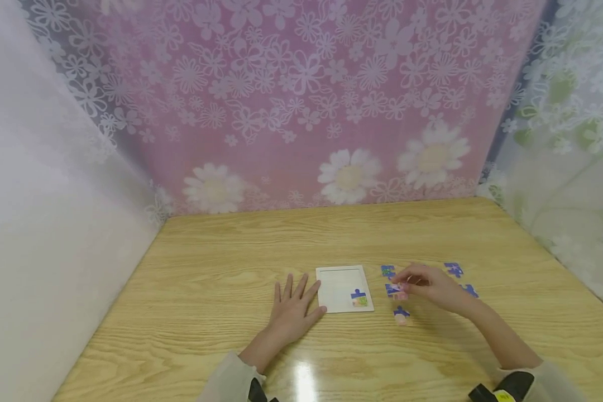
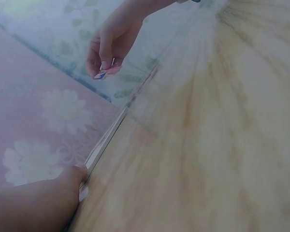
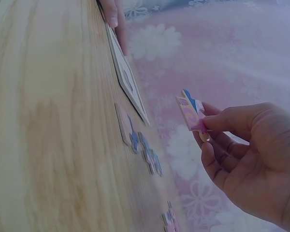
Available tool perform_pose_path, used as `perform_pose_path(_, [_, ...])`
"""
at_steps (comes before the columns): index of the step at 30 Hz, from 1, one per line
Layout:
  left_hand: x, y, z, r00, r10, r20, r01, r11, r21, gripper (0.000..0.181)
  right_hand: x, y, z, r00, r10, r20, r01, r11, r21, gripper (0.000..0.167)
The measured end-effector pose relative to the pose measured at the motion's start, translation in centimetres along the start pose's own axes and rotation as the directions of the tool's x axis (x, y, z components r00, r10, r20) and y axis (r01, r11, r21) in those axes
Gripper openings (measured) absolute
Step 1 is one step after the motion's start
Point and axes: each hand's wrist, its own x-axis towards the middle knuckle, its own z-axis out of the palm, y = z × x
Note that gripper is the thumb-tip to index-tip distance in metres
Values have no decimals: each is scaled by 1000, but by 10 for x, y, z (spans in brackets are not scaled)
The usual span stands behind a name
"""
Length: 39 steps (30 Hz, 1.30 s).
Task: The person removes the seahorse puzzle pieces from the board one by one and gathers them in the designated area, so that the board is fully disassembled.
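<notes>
My right hand (image 1: 432,286) pinches a pink and blue jigsaw piece (image 3: 191,115) between thumb and fingers, raised above the table to the right of a white square puzzle frame (image 1: 319,290). Spread flat, my left hand (image 1: 292,312) rests on the table, its thumb and a fingertip at the frame's left edge. One jigsaw piece (image 1: 359,299) with purple, yellow and green lies in the frame's lower right corner. Below the right hand, a purple and peach piece (image 1: 401,316) lies on the wood. My right hand partly hides the pieces beneath it in the head view.
Several loose jigsaw pieces lie right of the frame, among them a blue-green one (image 1: 387,271) and a purple one (image 1: 453,269) farther right. Flowered pink cloth (image 1: 281,111) hangs behind the wooden table (image 1: 221,268), with pale cloth at both sides.
</notes>
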Motion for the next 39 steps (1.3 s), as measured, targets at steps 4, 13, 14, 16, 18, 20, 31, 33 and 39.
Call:
perform_pose_path(4, [0, 1, 0, 1000, 0, 2, 0, 1000, -1, 64, -8, 0, -5, 1000, 21, -3, -21, 1000, 3, 15])
perform_pose_path(13, [0, 0, 0, 1000, -1, 10, 1, 1000, 3, 65, -24, 6, -16, 1000, -14, -8, 14, 1000, 23, 15])
perform_pose_path(14, [0, 0, 0, 1000, 1, 9, -1, 1000, 2, 65, -26, 8, -17, 1000, -15, -10, 15, 1000, 25, 15])
perform_pose_path(16, [0, 0, 0, 1000, 4, 8, -4, 1000, 4, 65, -30, 10, -18, 1000, -22, -11, 22, 999, 35, 15])
perform_pose_path(18, [-1, 0, 0, 1000, 6, 8, -6, 1000, 1, 65, -33, 13, -19, 999, -40, -14, 41, 998, 38, 15])
perform_pose_path(20, [-1, 0, 0, 1000, 7, 7, -7, 1000, -1, 65, -37, 16, -19, 998, -54, -24, 55, 998, 36, 16])
perform_pose_path(31, [-1, 0, -1, 1000, 15, 0, -15, 1000, -4, 65, -57, 22, -25, 998, 17, -67, -15, 1000, 25, 14])
perform_pose_path(33, [-1, 0, -1, 1000, 16, -1, -16, 1000, -4, 65, -60, 23, -25, 997, 43, -70, -41, 999, 29, 13])
perform_pose_path(39, [-1, 1, -1, 1000, 17, -7, -17, 1000, -2, 65, -67, 29, -24, 993, 110, -53, -105, 991, 86, 18])
